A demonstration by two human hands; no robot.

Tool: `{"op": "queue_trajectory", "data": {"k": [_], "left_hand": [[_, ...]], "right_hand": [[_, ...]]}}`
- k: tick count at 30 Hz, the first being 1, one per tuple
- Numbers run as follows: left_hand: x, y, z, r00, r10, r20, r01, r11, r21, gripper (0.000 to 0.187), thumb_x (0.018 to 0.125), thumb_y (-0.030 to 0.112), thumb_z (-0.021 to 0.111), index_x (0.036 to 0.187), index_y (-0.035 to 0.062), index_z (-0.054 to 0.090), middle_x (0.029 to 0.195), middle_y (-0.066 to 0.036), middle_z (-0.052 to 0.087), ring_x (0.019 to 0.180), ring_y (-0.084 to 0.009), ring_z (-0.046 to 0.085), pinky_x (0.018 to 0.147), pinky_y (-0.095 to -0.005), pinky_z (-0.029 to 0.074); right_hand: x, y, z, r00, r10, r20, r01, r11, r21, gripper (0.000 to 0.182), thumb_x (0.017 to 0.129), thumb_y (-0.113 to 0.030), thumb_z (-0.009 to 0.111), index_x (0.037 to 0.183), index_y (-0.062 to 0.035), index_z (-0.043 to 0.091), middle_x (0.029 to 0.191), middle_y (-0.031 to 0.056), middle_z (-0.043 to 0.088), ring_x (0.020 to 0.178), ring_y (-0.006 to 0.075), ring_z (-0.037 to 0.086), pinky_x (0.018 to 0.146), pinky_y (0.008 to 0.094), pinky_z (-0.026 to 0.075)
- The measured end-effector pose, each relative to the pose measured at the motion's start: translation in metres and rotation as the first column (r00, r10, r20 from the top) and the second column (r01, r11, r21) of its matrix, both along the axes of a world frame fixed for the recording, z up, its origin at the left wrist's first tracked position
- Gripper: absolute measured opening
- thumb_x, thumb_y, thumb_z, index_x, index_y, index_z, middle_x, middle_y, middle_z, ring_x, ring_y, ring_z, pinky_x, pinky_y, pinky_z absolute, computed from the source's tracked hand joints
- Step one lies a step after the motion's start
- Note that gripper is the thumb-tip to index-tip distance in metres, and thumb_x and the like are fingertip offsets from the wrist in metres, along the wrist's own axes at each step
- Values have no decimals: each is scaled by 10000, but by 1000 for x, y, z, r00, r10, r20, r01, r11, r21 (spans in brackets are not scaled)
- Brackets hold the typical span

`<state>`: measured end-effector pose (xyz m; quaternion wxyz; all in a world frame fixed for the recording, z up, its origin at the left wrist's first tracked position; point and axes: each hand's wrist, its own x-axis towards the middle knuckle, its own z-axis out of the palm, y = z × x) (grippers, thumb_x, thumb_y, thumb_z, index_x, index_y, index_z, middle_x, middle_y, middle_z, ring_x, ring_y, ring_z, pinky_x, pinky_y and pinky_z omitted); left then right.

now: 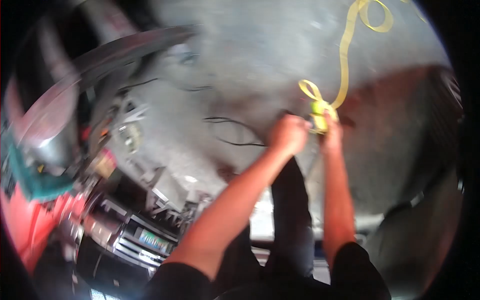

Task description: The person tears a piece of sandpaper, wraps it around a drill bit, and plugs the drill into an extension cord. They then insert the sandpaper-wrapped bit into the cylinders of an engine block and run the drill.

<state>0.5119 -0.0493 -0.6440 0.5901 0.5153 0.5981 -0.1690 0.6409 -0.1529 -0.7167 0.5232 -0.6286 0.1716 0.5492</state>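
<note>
My right hand (331, 135) is wrapped round a bunched part of a yellow strap (344, 60). A small loop of the strap sticks up above the fingers, and a long length runs from the hand up to a coil at the top right. Just left of it, my left hand (290, 134) is closed in a fist close to the bunched strap. Something dark shows at its knuckles, but blur hides what the fingers hold. A thin black cable (232, 120) curves in a loop on the floor and passes behind my left hand.
Grey concrete floor (260, 55) spreads ahead. A large curved vehicle part (135, 42) stands at the upper left. Metal pieces and clutter (167, 187) lie to the left, beside a black chest-like item (132, 230) and a red object (30, 220). A dark panel (420, 120) is at the right.
</note>
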Motion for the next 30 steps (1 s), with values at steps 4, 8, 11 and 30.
{"op": "queue_trajectory", "data": {"k": [4, 8, 11, 30], "left_hand": [[2, -7, 12, 864, -342, -369, 421, 893, 159, 824, 934, 455, 650, 1577, 73, 304, 1414, -211, 541, 1413, -394, 377, 1113, -753, 221], [-84, 1, 87, 947, -248, -203, 270, 958, 94, 763, 934, 300, 646, 1556, 44, 285, 1427, -209, 539, 1371, -398, 451, 1133, -541, 331], [-207, -48, 133, 831, -388, -397, 402, 914, -53, 754, 875, 223, 664, 1540, 68, 345, 1211, -215, 658, 1156, -397, 605, 969, -490, 486], [-298, 227, 353, 879, 331, -342, 169, 455, 874, 923, 677, 189, 847, 1450, 10, 377, 1256, -194, 501, 1190, -369, 501, 1048, -509, 398]], "right_hand": [[39, -14, -91, 842, 480, 245, -445, 876, -187, 718, 829, -251, 855, 1336, 102, 489, 1222, 181, 633, 1045, 225, 647, 853, 356, 562], [125, -75, -241, 753, 451, 479, -348, 891, -292, 825, 793, -173, 842, 1440, 81, 398, 1335, 197, 584, 1132, 293, 617, 980, 396, 508], [138, -25, -154, 593, 594, 543, -371, 800, -471, 816, 797, -165, 804, 1463, 70, 395, 1363, 230, 585, 1192, 335, 601, 1044, 411, 466], [-61, 157, 334, 672, 696, 251, -685, 714, -147, 466, 892, -305, 741, 1263, -54, 613, 1115, 67, 685, 919, 220, 690, 756, 382, 568]]}}
